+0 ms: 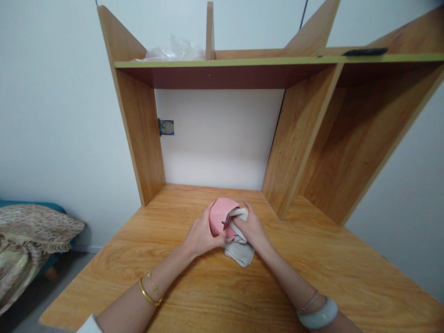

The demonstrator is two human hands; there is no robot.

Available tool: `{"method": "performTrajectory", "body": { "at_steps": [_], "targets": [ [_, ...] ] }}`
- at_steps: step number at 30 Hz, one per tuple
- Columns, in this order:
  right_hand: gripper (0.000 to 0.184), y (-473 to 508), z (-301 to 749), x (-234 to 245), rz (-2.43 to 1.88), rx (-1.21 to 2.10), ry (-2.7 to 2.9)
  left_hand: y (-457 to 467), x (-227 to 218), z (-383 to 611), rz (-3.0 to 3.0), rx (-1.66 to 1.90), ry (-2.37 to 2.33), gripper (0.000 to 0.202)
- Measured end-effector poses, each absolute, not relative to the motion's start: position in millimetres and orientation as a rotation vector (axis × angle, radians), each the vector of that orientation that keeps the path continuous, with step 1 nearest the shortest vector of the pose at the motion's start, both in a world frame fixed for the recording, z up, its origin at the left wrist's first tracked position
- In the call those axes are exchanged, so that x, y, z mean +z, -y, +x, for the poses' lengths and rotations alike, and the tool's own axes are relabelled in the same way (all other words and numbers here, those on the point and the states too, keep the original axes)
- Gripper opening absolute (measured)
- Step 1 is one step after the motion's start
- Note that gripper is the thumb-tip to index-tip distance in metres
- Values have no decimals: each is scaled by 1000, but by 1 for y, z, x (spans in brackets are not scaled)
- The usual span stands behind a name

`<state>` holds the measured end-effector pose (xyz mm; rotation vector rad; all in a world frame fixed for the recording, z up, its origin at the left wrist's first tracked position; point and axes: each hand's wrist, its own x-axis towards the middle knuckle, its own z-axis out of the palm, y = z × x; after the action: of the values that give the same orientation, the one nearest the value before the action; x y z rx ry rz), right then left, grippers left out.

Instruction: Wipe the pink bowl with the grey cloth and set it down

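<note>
A pink bowl-like container (219, 216) is tipped on its side over the desk, its opening facing right. My left hand (204, 235) grips it from the left, with the thumb at the lower rim. In my right hand (252, 226) is a light grey cloth (240, 253), bunched at the top and pushed against the inside of the opening. The cloth's lower end hangs down toward the wood. Some of my right fingers are hidden behind the cloth and inside the container.
The wooden desk (166, 286) carries a hutch with a long shelf (222, 74). On that shelf are a clear plastic bag (176, 50) and a flat black object (366, 52). A wall socket box (167, 127) shows at the back left. A patterned cloth (34, 231) covers furniture at far left.
</note>
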<state>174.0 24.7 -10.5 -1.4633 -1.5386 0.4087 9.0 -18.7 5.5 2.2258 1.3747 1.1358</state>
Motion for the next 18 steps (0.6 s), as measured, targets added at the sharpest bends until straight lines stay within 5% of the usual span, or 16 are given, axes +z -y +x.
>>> {"method": "performTrajectory", "body": {
  "at_steps": [10,18],
  "targets": [
    [71,-3,173,-1,-1678,-23,1956,20,10,0,2551,849,-1597,72],
    [62,-5,168,-10,-1386,288,1860,12,5,-7,2440,1058,-1542,69]
  ]
}}
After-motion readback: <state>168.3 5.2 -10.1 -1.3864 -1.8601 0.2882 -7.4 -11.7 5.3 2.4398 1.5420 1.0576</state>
